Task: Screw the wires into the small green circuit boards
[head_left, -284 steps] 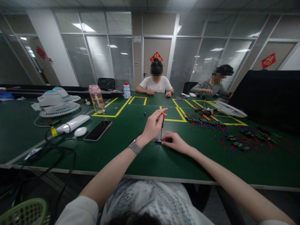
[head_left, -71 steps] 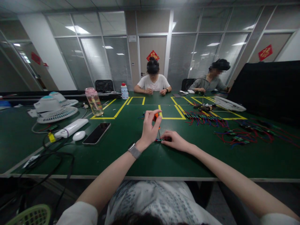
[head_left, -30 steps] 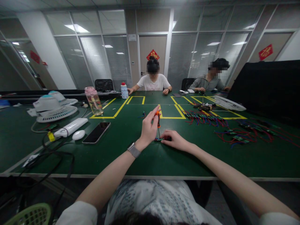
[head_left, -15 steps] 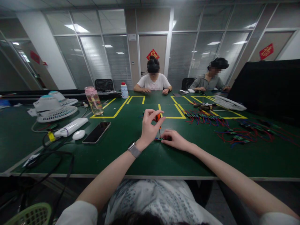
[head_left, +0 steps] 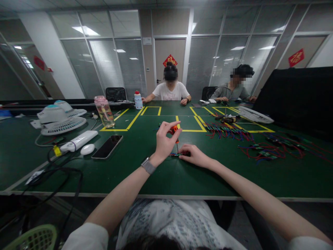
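Note:
My left hand (head_left: 165, 138) is closed around the orange-and-black handle of a screwdriver (head_left: 177, 141), which stands nearly upright. Its thin shaft runs down to a small circuit board (head_left: 176, 155) lying on the green table (head_left: 166, 180). On the board's right end, the fingers of my right hand (head_left: 194, 155) are pinched and keep hold of it. Part of the board is hidden under those fingers, and the exact spot where the tip meets it is too small to make out.
Several circuit boards with red and blue wires (head_left: 265, 149) lie on the right. To the left are a phone (head_left: 108, 147), a white earbud case (head_left: 87, 149), a power strip (head_left: 79, 141) and a bottle (head_left: 104, 113). Two people sit across the table.
My left fingers have shifted slightly around the screwdriver handle. My right hand stays in place. The person opposite has reached one hand toward the blue-and-white bottle.

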{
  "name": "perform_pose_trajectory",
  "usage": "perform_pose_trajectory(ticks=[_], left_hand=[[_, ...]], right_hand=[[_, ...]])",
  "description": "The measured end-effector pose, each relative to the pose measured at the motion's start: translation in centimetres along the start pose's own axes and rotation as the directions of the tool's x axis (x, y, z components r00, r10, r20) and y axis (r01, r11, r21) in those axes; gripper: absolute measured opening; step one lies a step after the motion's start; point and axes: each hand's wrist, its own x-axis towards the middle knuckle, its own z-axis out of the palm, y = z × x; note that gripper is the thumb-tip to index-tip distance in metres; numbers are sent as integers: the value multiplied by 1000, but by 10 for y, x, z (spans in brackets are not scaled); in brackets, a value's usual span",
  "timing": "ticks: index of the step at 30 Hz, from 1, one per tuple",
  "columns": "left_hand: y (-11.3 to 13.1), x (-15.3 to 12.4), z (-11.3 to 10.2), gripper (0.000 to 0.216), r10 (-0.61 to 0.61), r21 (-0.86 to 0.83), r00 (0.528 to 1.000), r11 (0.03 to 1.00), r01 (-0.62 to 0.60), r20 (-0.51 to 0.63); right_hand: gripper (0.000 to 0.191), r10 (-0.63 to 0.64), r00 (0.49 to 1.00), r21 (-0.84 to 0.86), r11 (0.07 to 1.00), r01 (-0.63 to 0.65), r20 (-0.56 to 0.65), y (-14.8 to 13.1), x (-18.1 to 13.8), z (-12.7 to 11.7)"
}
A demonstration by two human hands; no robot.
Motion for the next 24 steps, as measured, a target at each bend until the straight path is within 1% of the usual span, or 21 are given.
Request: perform_pose_trajectory(ticks=[3,7,12,24], left_hand=[[3,0,-1,18,-19,11,1000,1000,19,1],[3,0,-3,28,-11,-14,999,1000,11,37],[-1,0,-1,30,-40,-55,998,998,43,54],[6,1,-2,13,19,32,1000,999,-19,-14]], right_hand=[[15,-8,1000,-3,1000,8,-4,0,0,0],[16,-16,1000,10,1000,16,-2,1,0,0],[17,-16,1000,2,1000,16,12,1,0,0],[17,3,1000,-2,1000,-3,9,-2,-1,-1]])
